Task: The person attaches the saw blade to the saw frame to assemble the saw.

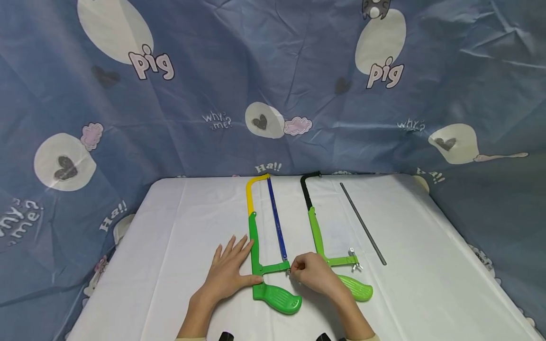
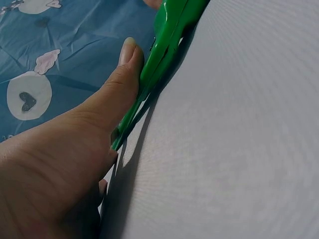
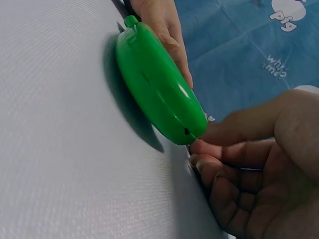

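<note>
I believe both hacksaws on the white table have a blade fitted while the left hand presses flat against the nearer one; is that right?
Not quite: only the yellow-and-green hacksaw has its blue blade. The head view shows the black-and-green hacksaw bladeless, with a loose grey blade beside it. The left hand does press flat.

Green-and-yellow hacksaw (image 1: 260, 246) with blue blade (image 1: 276, 220), white table (image 1: 170, 265), blue cartoon-print cloth (image 1: 213, 71).

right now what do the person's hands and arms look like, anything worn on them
Both the left hand and the right hand are bare: no gloves, rings or watch visible. Forearms are uncovered, with pale cream sleeve cuffs just showing at the bottom edge of the head view. Fingernails are short and unpainted.
</note>
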`<state>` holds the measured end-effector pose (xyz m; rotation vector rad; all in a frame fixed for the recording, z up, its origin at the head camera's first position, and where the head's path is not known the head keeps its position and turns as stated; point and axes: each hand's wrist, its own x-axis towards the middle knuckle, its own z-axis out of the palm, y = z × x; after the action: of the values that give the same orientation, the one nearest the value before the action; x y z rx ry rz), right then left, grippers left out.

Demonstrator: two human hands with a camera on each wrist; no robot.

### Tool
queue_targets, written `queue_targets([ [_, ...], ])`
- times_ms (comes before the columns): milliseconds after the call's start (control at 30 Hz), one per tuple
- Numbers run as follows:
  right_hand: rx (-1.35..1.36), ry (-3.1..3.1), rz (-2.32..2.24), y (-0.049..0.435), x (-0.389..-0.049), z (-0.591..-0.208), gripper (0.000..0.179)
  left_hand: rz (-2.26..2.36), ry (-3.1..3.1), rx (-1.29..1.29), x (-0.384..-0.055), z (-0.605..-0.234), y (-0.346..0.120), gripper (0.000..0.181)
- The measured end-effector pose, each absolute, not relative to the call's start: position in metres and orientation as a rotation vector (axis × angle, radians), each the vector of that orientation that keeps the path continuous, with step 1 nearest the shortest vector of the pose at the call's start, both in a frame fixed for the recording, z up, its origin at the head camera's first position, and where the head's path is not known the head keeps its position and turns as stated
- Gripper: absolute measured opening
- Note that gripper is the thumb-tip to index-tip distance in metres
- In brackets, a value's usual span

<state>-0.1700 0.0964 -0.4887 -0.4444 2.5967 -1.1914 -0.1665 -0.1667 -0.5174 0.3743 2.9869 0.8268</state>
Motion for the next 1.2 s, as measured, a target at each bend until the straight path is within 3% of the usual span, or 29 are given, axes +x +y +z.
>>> queue_targets([
  [500, -0.365, 2.57, -1.185, 0.096, -0.1708, -0.4896, 0.029, 0.824, 2.974, 0.378, -0.1661, -0.5181, -0.167, 0.109],
  [1200, -0.369, 2.561, -1.271, 0.0964, -0.1716, -0.4888, 0.007, 0.823, 2.98, 0.368, -0.1657, -0.5188, -0.1678, 0.109],
])
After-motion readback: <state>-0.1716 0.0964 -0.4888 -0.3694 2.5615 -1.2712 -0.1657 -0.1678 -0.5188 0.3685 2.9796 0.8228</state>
